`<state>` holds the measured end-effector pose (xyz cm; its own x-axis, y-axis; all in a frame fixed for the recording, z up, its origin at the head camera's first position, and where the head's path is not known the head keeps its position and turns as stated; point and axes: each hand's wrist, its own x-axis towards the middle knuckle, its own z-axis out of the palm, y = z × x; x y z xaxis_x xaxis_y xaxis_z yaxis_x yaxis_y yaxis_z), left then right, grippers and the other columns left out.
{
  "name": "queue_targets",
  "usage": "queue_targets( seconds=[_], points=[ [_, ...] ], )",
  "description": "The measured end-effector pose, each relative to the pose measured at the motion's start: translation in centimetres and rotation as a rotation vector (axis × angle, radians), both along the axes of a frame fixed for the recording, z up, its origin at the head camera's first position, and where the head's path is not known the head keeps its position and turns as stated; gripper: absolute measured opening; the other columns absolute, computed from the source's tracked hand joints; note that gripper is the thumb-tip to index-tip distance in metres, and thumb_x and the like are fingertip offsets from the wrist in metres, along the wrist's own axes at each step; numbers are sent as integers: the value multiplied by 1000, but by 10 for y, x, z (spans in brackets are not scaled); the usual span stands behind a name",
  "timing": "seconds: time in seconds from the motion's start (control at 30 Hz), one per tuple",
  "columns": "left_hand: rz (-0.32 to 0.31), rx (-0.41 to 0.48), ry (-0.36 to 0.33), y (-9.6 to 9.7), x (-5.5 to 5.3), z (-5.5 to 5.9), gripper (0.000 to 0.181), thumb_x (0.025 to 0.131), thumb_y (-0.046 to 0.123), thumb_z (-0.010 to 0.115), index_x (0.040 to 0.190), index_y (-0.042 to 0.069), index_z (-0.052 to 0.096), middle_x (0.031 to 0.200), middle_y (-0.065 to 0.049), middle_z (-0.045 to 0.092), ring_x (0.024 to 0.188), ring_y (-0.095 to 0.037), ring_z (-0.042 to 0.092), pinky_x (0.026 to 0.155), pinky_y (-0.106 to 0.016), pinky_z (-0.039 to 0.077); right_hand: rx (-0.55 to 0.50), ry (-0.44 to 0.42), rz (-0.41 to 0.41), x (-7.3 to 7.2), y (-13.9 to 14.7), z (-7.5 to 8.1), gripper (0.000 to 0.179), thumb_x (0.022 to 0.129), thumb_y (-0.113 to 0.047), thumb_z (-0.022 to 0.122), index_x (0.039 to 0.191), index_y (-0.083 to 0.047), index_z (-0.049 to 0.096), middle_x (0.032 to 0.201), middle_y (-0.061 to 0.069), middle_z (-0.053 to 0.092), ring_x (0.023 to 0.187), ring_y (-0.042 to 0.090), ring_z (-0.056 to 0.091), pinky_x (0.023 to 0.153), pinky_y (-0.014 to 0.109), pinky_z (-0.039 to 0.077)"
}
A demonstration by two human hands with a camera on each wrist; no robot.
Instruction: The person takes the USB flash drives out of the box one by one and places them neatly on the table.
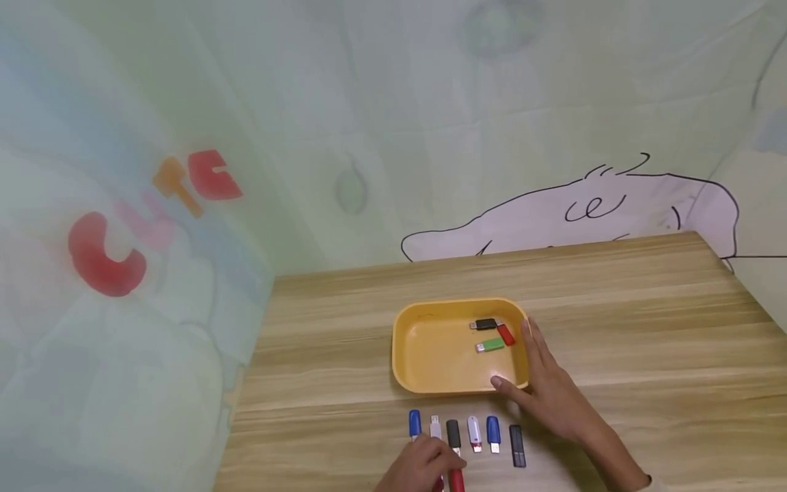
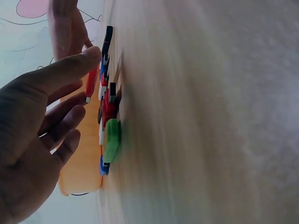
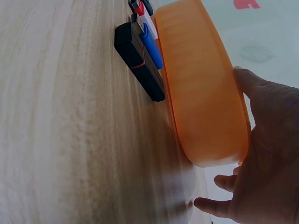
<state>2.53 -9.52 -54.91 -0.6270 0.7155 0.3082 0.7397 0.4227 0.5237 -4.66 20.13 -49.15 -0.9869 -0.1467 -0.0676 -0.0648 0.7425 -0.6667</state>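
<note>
My left hand pinches a red USB flash drive between thumb and fingertips, its metal plug showing in the left wrist view. Below it, a row of USB sticks lies on the table: a blue one, a white one, a black one and several more. A green stick and a dark red one lie nearby. My right hand rests at the right end of a yellow-orange tray, thumb at its near rim, fingers extended along its side.
Inside the tray lie a black stick, a red one and a green one. A long black stick ends the row near my right wrist. Behind the wooden table hangs a printed cloth.
</note>
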Motion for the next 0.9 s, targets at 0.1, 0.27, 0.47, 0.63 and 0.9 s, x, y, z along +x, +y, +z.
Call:
queue_targets(
  seconds=[0.1, 0.27, 0.47, 0.63, 0.9],
  points=[
    [-6, -36, 52, 1, 1, 13, 25, 100, 37, 71, 113, 17, 76, 104, 7, 66, 95, -3, 55, 81, -9, 37, -1, -2, 0, 0, 1, -1, 116, 96, -64, 67, 171, -15, -7, 178, 22, 1, 154, 59, 26, 114, 73, 35],
    [19, -143, -83, 5, 4, 54, 31, 101, 46, 69, 115, 19, 77, 107, 11, 67, 94, 3, 51, 81, -6, 33, -4, 3, -1, 0, 1, 0, 116, 97, -63, 67, 171, -16, -9, 178, 21, 1, 154, 59, 26, 114, 73, 35],
    [33, -185, -124, 8, 7, 63, 29, 101, 44, 70, 114, 20, 78, 108, 12, 67, 94, 4, 50, 81, -6, 32, -5, -9, -3, 0, 1, 1, 116, 97, -63, 67, 171, -16, -8, 178, 22, 1, 154, 59, 26, 114, 74, 35],
    [38, -185, -114, 8, 8, 58, 26, 102, 43, 70, 112, 22, 79, 107, 13, 67, 94, 4, 51, 83, -6, 31, -3, -15, -7, 0, 3, -1, 116, 97, -64, 67, 171, -16, -8, 178, 21, 0, 155, 59, 24, 115, 73, 34],
    [40, -164, -22, 8, 6, 47, 21, 98, 40, 73, 108, 22, 78, 105, 12, 67, 93, 2, 53, 81, -7, 32, 3, -17, -18, -2, 3, -2, 117, 96, -65, 67, 171, -16, -9, 178, 22, 1, 155, 58, 23, 115, 73, 33]
  ],
)
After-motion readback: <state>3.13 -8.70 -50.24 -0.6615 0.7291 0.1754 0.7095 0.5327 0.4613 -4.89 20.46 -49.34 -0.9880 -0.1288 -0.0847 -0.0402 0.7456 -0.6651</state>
